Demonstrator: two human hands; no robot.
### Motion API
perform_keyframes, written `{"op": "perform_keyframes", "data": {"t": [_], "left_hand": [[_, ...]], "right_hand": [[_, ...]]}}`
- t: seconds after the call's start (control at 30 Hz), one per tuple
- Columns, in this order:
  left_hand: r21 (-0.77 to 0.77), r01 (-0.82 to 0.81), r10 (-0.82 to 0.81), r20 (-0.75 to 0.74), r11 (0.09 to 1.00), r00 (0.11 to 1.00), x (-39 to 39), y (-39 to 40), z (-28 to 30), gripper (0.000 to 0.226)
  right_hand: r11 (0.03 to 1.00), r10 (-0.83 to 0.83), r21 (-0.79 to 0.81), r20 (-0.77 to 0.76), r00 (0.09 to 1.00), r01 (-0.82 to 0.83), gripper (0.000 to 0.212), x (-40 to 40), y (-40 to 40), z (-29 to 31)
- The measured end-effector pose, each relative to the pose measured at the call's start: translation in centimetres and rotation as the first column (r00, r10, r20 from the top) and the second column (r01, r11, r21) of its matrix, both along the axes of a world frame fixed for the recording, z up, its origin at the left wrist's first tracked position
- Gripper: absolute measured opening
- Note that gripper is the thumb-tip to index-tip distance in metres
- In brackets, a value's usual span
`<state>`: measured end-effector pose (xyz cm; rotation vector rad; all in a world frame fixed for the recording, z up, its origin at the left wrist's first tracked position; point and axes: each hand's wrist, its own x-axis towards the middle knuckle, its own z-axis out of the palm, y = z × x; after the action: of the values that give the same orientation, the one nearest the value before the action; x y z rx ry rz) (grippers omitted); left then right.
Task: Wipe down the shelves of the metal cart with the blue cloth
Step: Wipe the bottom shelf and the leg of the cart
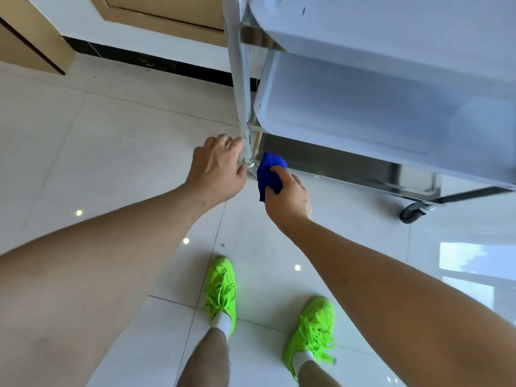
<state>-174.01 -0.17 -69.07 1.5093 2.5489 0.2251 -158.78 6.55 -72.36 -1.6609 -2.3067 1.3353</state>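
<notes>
The right hand (289, 195) is clamped on the bunched blue cloth (270, 173), thumb and fingers pinching its lower half while the upper wad pokes out beyond the knuckles and presses at the bottom corner of the metal cart (391, 113). Just left of that grip, the left hand (216, 167) curls its fingers around the cart's upright corner post (240, 88) near its foot; whether it squeezes firmly or only steadies the post cannot be told. Directly beyond the cloth lies the lowest shelf (349, 166), a shiny steel tray whose front rim runs away to the right of the grip toward a grey caster wheel (412, 213). Above the grip, two pale upper shelves overhang. Below the hands, nearer the person, two neon-green sneakers (222, 289) stand on the glossy white tiled floor (97, 152).
</notes>
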Motion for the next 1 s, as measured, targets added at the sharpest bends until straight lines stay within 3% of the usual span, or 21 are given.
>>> {"op": "perform_keyframes", "data": {"t": [0.2, 0.4, 0.8, 1.0], "left_hand": [[-0.028, 0.028, -0.027, 0.022, 0.999, 0.999, 1.7, 1.0, 9.2, 0.050], [-0.040, 0.024, -0.023, 0.016, 0.999, 1.000, 2.9, 2.5, 18.3, 0.041], [0.177, -0.082, 0.069, 0.083, 0.981, 0.994, 6.7, 11.5, 36.1, 0.055], [0.234, -0.004, -0.013, 0.072, 0.972, 0.997, 11.0, 15.5, 44.4, 0.055]], "right_hand": [[0.998, -0.014, 0.057, -0.006, 1.000, 0.015, 0.052, 2.1, 0.9, 8.9], [0.992, -0.068, 0.104, -0.039, 0.997, 0.072, 0.053, 4.1, 2.3, 18.1], [0.947, -0.183, 0.239, -0.148, 0.972, 0.215, 0.051, 7.8, 8.1, 34.4], [0.898, -0.227, 0.306, -0.292, 0.929, 0.316, 0.050, 11.9, 11.8, 42.3]]}}
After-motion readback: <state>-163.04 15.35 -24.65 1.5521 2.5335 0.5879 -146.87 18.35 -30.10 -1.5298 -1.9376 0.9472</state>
